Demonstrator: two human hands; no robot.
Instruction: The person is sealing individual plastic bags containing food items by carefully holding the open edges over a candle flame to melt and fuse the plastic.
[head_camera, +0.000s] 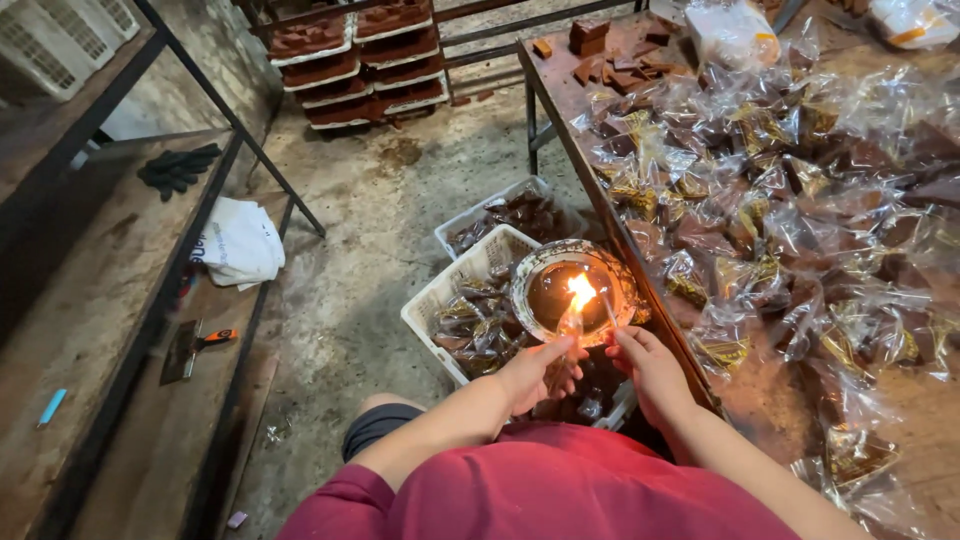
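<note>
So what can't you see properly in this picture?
- Head view: what the left hand and right hand pinch at the flame is too small and washed out by glare.
- The lower white crate is partly hidden by the hands and the bowl.
- The table is cut off by the right edge.
- The packets blur together.

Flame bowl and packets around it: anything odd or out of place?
Yes. An open flame burns in a round bowl perched on white plastic crates of clear-wrapped packets. Both hands hold a packet's edge at it, near the heaped table.
</note>
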